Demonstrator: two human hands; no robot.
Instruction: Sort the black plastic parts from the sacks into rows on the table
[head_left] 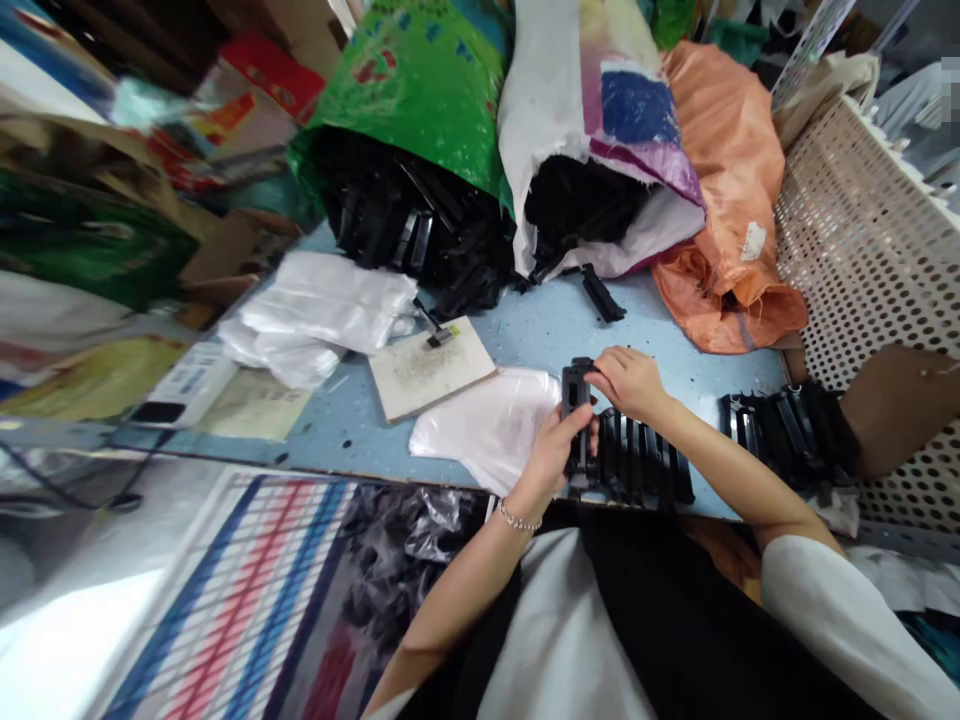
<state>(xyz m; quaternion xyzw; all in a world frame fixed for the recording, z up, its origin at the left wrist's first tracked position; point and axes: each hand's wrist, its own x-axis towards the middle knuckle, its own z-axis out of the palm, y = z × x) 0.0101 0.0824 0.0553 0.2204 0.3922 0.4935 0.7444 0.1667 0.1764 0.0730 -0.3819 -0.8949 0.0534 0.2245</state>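
Note:
A long black plastic part (576,388) stands out from my left hand (556,445), whose fingers are wrapped round its lower half. My right hand (628,382) is closed at the part's upper right edge, with thumb and fingertips pinching there. Right beside the left hand, a row of similar black parts (645,460) lies side by side along the table's front edge. A white plastic bag (487,420) lies flat just left of my left hand. Behind the hands, one loose black part (602,295) rests on the blue table (517,325).
At the back, a green sack (412,90) and a white sack (551,90) spill black parts. An orange sack (724,150) and a perforated cream basket (862,210) stand right. More black parts (787,430) lie near the basket. Leftward are a pale board (431,375) and clear bags (315,300).

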